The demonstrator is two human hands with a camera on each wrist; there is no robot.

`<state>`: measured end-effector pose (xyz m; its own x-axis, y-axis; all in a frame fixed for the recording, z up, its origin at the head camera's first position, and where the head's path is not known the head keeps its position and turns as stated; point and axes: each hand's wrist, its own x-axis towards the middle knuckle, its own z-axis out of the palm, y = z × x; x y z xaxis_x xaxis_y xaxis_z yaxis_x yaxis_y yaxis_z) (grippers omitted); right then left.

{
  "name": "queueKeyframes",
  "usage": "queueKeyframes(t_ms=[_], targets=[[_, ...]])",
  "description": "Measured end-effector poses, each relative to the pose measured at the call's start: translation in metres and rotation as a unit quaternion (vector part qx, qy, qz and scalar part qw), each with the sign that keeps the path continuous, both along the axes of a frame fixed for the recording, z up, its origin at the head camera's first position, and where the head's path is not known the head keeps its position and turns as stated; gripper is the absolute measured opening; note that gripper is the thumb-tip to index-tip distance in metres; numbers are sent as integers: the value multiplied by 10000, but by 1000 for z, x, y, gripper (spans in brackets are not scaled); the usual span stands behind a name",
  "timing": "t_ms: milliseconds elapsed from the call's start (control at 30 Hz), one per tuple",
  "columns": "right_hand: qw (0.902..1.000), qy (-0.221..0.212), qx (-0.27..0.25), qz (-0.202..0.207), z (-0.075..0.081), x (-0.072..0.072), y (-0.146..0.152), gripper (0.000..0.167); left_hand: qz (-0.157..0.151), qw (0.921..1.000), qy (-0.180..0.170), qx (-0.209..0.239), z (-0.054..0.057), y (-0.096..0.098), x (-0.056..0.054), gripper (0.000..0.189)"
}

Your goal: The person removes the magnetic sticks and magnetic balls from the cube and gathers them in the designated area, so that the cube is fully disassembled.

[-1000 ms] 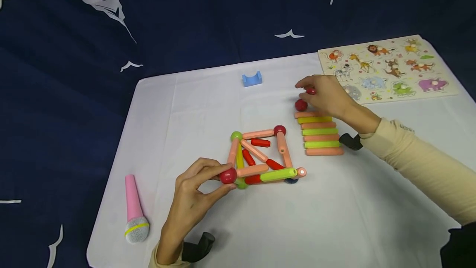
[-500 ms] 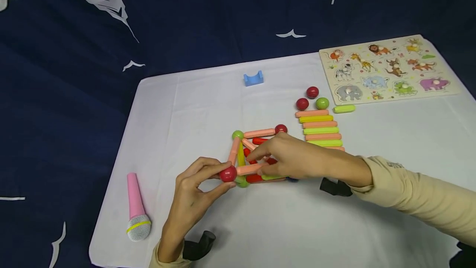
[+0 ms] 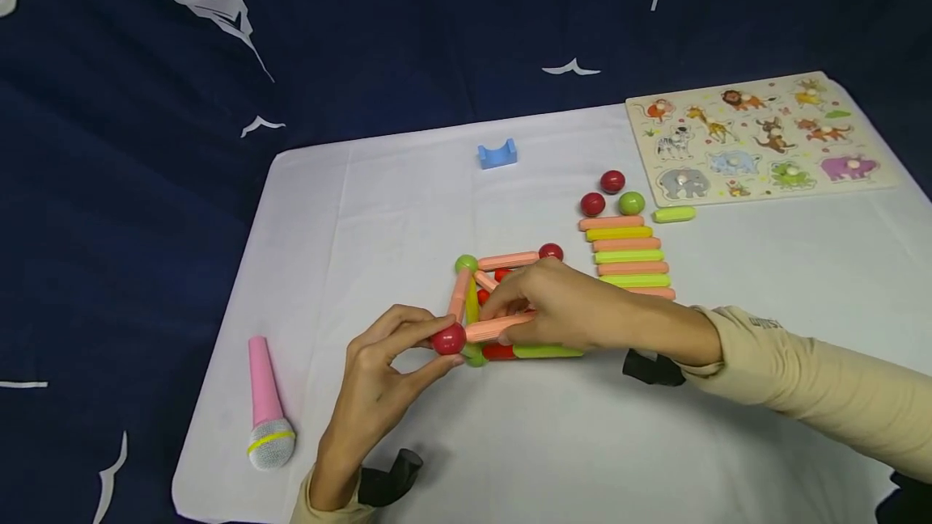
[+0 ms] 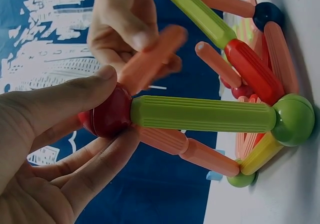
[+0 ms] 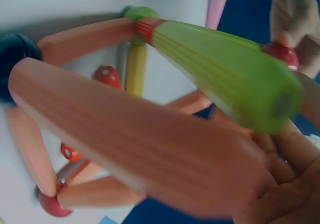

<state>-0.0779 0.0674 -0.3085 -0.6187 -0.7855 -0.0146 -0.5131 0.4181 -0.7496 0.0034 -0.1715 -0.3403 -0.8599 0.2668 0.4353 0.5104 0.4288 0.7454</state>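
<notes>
My left hand [image 3: 393,362] pinches a red ball [image 3: 448,339] between thumb and fingers at the raised left front corner of a stick-and-ball structure. My right hand [image 3: 575,302] pinches a salmon stick [image 3: 495,328], whose left end is at that red ball. In the left wrist view, a ribbed green stick [image 4: 200,114] runs from the red ball to a green ball [image 4: 294,120] on the table. A joined red and green stick stands free at one end [image 5: 230,78]. Beside it in the right wrist view, another salmon stick [image 5: 135,134] rises from a navy ball [image 5: 20,66].
Right of the structure lies a row of sticks [image 3: 629,256], with loose red balls [image 3: 593,204], a green ball [image 3: 631,203] and a short green stick [image 3: 674,214] behind. An animal puzzle board [image 3: 764,144], blue block [image 3: 497,154] and pink microphone [image 3: 268,403] lie on the white table [image 3: 349,249].
My right hand has left a red ball among the loose balls, come down to the structure and taken hold of the salmon stick. My left hand stays on its red ball.
</notes>
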Motion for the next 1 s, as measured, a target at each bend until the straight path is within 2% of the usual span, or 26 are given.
queueKeyframes(t_ms=[300, 400, 500, 700, 733, 833, 933, 1000], targets=[[9999, 155, 32, 61, 12, 9, 13, 21, -141, 9995, 143, -262, 4, 5, -2, 45], [9997, 253, 72, 2, 15, 11, 20, 22, -29, 9996, 134, -242, 5, 5, -1, 44], [9993, 192, 43, -307, 19, 10, 34, 25, 63, 9996, 84, -254, 5, 5, 1, 45], [9886, 480, 169, -1415, 27, 5, 73, 29, 26, 9994, 19, -353, 5, 8, 2, 49], [9849, 626, 281, -1587, 26, 4, 80, 29, 54, 9994, -2, -350, 6, 8, 2, 49], [9769, 603, 617, -1954, 19, 3, 98, 27, 94, 9994, -10, -331, 5, 8, 3, 50], [9705, 586, 988, -2120, 3, 4, 111, 27, 109, 9994, -70, -316, 5, 7, 3, 50], [9683, 649, 1199, -2091, -11, 6, 117, 26, 114, 9994, -97, -306, 4, 7, 4, 50]])
